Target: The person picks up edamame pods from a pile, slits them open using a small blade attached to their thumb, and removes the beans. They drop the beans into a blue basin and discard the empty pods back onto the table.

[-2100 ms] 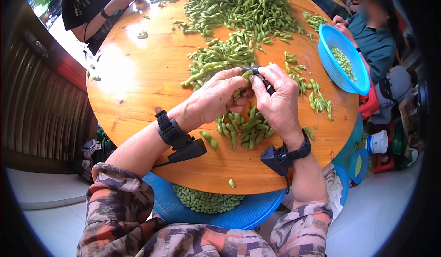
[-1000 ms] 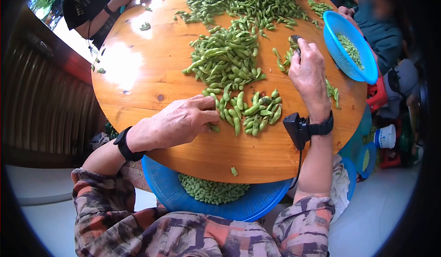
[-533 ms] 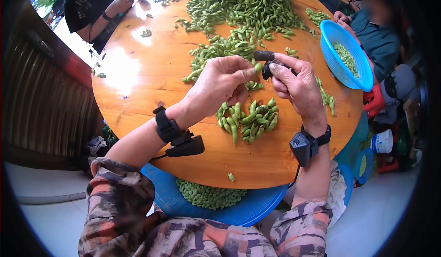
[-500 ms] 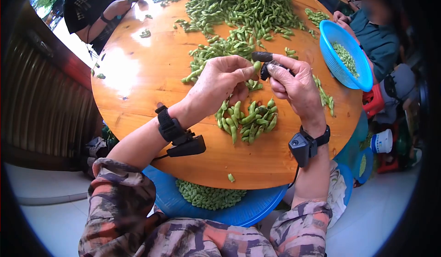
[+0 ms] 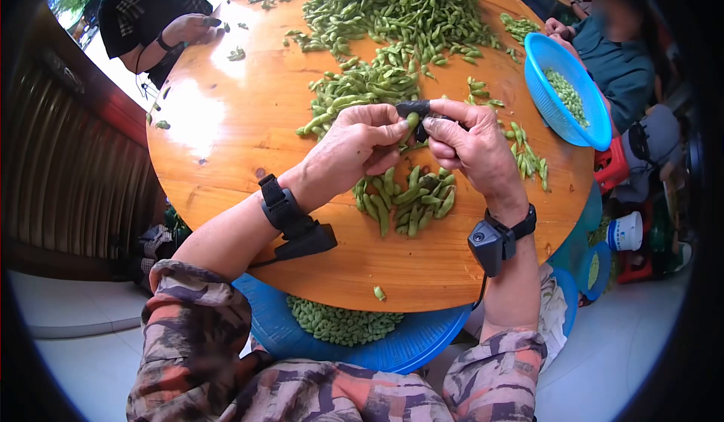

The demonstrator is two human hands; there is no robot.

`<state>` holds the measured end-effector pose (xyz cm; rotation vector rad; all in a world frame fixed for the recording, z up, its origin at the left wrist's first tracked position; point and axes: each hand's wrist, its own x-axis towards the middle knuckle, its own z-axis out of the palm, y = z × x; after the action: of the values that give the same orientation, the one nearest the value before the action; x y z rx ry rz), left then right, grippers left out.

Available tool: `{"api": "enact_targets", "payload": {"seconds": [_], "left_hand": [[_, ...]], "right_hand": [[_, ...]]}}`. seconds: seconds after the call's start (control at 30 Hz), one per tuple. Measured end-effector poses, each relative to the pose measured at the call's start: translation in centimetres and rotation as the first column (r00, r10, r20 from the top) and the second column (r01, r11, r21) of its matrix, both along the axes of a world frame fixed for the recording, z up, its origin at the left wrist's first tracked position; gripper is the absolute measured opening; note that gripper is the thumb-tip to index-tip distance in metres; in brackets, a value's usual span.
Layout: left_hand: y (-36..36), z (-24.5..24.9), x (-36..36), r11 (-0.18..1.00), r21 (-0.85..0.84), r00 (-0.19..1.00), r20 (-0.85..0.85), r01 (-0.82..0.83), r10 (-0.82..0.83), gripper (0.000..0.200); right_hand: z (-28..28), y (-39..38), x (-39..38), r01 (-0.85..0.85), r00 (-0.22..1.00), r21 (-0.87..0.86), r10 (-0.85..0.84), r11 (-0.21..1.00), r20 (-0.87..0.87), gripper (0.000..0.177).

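Note:
Both of my hands meet above the table, in front of a green edamame pod pile (image 5: pixel 369 86). My left hand (image 5: pixel 358 143) pinches a single edamame pod (image 5: pixel 412 120) between thumb and fingertips. Black coverings wrap the index fingertip and thumb tip of my right hand (image 5: pixel 475 139); these close around the pod's other end, partly hiding it. Its remaining fingers are curled. Just below my hands lies a small group of edamame pods (image 5: pixel 411 203). Each wrist wears a strapped black device.
A large heap of pods (image 5: pixel 400 7) covers the far side of the wooden table (image 5: pixel 249 135). A blue basket (image 5: pixel 581 131) of shelled beans stands at the right edge. Below the near edge sits a blue basin (image 5: pixel 422 346) with beans. Two people sit at the table.
My right hand has shifted left and slightly down, bringing its black-covered fingertips onto the pod. My left hand has moved slightly left and down. The far-left person's hands have moved apart.

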<state>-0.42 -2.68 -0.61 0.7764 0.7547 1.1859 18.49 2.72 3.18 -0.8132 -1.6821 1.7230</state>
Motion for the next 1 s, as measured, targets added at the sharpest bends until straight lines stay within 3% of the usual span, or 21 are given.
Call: {"api": "enact_targets", "payload": {"seconds": [0.07,0.2,0.23,0.33,0.4,0.53,0.6,0.63,0.7,0.77,0.83,0.9,0.97,1.0], "left_hand": [[-0.1,-0.4,-0.4,0.999,0.003,0.997,0.057,0.046,-0.046,0.011],[-0.1,-0.6,-0.3,0.996,0.005,0.986,0.137,0.092,-0.092,0.013],[-0.1,-0.6,-0.2,0.996,0.005,0.986,0.137,0.091,-0.091,0.013],[-0.3,0.0,-0.1,0.993,0.11,0.998,0.046,0.042,-0.048,0.015],[-0.4,0.6,-0.5,0.992,0.113,0.949,-0.316,0.057,-0.019,0.018],[-0.6,1.3,-0.2,0.99,0.138,0.901,-0.43,0.007,0.054,0.017],[-0.5,1.2,-0.6,0.986,0.157,0.791,-0.609,0.062,0.047,0.017],[-0.4,1.0,-0.7,0.985,0.158,0.791,-0.609,0.063,0.047,0.017],[-0.2,0.2,-0.8,0.964,0.253,0.614,-0.774,0.08,0.152,0.01],[-0.1,-0.5,-0.6,0.946,0.318,0.557,-0.797,0.06,0.233,0.009],[-0.2,-0.8,-0.2,0.924,0.38,0.494,-0.812,0.042,0.312,0.011],[-0.6,-0.4,0.3,0.903,0.427,0.438,-0.804,-0.046,0.402,0.014],[-0.6,-0.7,0.2,0.908,0.416,0.451,-0.802,-0.049,0.392,0.014],[-0.4,-1.1,0.0,0.932,0.353,0.602,-0.728,-0.077,0.326,0.015]], "right_hand": [[-0.2,0.2,0.1,-0.065,0.995,-0.101,0.057,0.993,-0.081,0.021],[0.4,-0.3,0.0,-0.09,0.993,-0.085,0.082,0.992,-0.086,0.018],[0.3,-0.4,-0.1,-0.05,0.999,-0.016,0.05,0.999,-0.017,0.018],[-0.3,-0.7,-0.9,0.007,0.995,0.148,-0.021,0.989,0.095,0.017],[-0.8,-0.8,-1.2,0.024,0.988,0.239,-0.059,0.971,0.141,0.017],[-1.4,-0.9,-1.5,0.074,0.986,0.359,-0.121,0.931,0.11,0.017],[-1.6,-0.7,-1.6,0.065,0.957,0.547,-0.207,0.835,0.203,0.018],[-1.7,-0.8,-1.7,0.065,0.957,0.548,-0.208,0.834,0.202,0.018],[-1.9,-1.3,-2.2,0.065,0.955,0.736,-0.257,0.674,0.15,0.018],[-1.9,-1.7,-2.6,0.065,0.956,0.72,-0.25,0.691,0.153,0.018],[-2.2,-1.9,-3.0,0.074,0.962,0.845,-0.261,0.53,0.08,0.018],[-2.4,-2.1,-3.3,0.07,0.962,0.85,-0.26,0.522,0.08,0.018],[-2.2,-2.2,-3.2,0.069,0.96,0.853,-0.266,0.517,0.083,0.018],[-2.1,-2.2,-3.2,0.07,0.96,0.853,-0.267,0.517,0.083,0.018]]}}
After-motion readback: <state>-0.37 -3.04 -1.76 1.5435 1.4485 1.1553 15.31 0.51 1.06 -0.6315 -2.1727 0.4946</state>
